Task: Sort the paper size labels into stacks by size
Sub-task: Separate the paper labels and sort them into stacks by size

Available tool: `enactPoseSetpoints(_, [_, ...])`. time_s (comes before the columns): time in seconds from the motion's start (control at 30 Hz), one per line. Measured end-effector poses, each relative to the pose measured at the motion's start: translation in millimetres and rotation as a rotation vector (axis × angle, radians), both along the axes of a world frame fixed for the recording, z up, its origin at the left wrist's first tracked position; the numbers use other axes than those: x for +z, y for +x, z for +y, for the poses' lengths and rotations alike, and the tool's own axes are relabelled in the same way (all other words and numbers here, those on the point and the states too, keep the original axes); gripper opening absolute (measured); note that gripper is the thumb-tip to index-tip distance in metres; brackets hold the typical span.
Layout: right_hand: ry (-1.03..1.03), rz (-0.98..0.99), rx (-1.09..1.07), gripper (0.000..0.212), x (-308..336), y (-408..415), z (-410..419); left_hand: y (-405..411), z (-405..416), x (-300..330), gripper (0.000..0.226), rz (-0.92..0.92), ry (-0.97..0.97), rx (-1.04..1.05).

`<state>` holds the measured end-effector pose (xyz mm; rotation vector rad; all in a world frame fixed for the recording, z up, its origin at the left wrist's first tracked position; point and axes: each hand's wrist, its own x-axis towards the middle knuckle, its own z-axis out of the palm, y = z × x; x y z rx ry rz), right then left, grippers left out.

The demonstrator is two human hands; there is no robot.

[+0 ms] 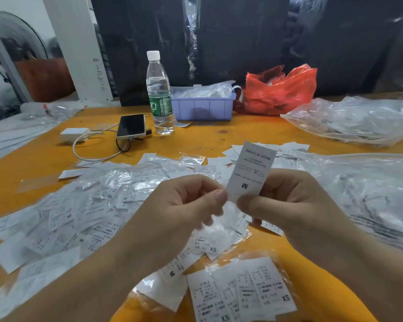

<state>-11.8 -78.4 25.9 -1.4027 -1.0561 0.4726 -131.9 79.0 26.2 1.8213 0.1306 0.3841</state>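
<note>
I see both hands raised at centre frame over the orange desk (242,133); the right hand (296,201) pinches the lower edge of an M label (250,173) between thumb and fingers, so the label stands upright with its print upside down to me; the left hand (184,205) has its fingers curled and its thumb tip meets the label's lower left corner, though I cannot tell whether it truly grips the paper. Below and left of the hands a loose pile of labels (84,212), many in clear sleeves, spreads across the desk; at the bottom centre a fanned XS stack (242,291) lies in a clear bag. At upper centre a water bottle (159,94) stands just left of a lilac bin (204,108), with a red bag (280,89) to the bin's right; a phone (130,125) and a white charger (75,134) lie left of the bottle; clear plastic bags (351,119) crowd the right side.
</note>
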Motion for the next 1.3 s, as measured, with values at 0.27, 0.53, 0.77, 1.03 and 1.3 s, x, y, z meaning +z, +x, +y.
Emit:
enactPoseSetpoints(0.27, [-0.079, 0.017, 0.094, 0.016, -4, 1, 1, -2, -1, 0, 0.030, 0.006, 0.050, 0.004])
enactPoseSetpoints(0.53, [0.023, 0.033, 0.013, 0.012, 2, 6, 1, -2, 2, 3, 0.020, 0.052, 0.064, 0.016])
enactPoseSetpoints(0.77, [0.058, -0.065, -0.113, 0.011, -1, 8, -1, -2, 2, 3, 0.023, 0.060, -0.096, -0.060])
enactPoseSetpoints(1.03, [0.131, -0.053, -0.100, 0.010, -4, -1, 3, -1, -1, 2, 0.019, 0.049, -0.118, -0.070])
enactPoseSetpoints(1.3, [0.055, -0.086, -0.072, 0.011, -4, -2, 3, -2, -3, 3, 0.020, 0.040, -0.102, -0.034])
